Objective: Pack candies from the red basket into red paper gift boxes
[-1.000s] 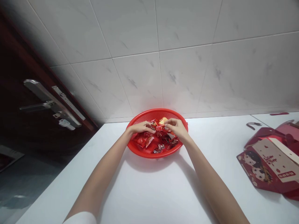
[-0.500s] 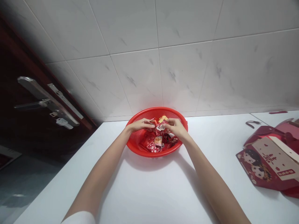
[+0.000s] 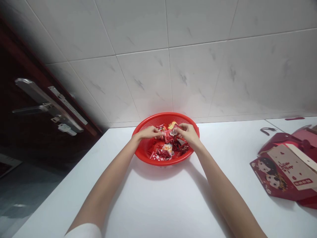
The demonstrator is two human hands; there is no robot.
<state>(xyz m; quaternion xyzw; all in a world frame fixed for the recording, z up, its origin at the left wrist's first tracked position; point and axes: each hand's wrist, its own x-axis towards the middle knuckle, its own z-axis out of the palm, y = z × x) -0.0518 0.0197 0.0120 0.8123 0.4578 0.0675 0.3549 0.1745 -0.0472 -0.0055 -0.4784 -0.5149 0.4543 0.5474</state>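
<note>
A red perforated plastic basket stands on the white table against the tiled wall, with a pile of wrapped candies inside. Above the pile, my right hand pinches a red wrapped candy with a pale printed label. My left hand reaches over the basket's left rim, its fingers closed at the left end of that same candy. Below them lie a white-dotted red packet and a candy with a cream and orange wrapper. A yellow wrapper shows behind the held candy.
On the right of the white table sits a dark red gift box with cartoon figures. Behind it lie a dark curled strap and a flat red strip. A dark door with a metal handle is at left.
The labelled red candy has turned and shifted slightly between my hands. In the basket, a red wrapper now partly covers the cream one and the dotted packet lies differently.
</note>
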